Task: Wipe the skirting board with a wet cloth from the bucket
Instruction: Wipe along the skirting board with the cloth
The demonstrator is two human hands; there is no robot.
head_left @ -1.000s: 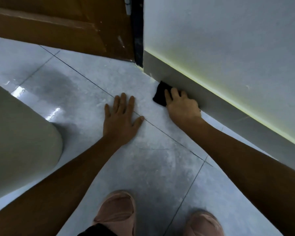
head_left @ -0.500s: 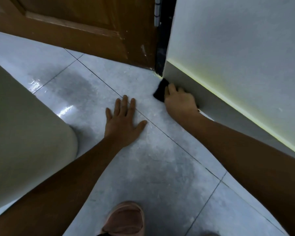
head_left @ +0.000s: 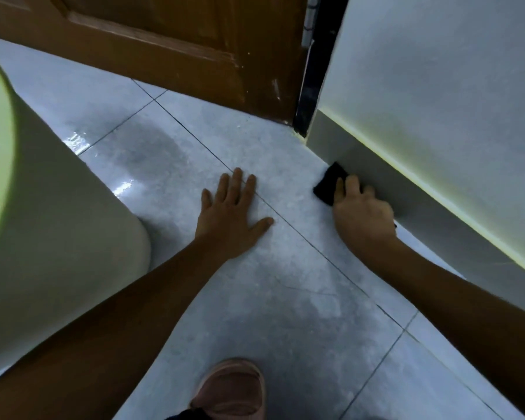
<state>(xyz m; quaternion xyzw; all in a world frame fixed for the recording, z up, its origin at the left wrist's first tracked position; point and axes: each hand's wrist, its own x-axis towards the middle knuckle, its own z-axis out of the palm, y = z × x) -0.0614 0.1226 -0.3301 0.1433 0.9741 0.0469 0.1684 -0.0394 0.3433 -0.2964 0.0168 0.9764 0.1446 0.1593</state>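
Right hand [head_left: 361, 213] is clenched on the dark cloth [head_left: 328, 184], pressing it low on the skirting [head_left: 437, 204] where it meets the floor [head_left: 285, 298]; left hand [head_left: 231, 213] is flat and empty, probably just propping; bucket [head_left: 43, 222] stays close for re-wetting; compared with half a second ago the cloth's slid back from the door [head_left: 194, 50] corner.

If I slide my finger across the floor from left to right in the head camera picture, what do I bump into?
Bucket → left hand, flat on the floor → black cloth → right hand pressing the cloth → skirting board.
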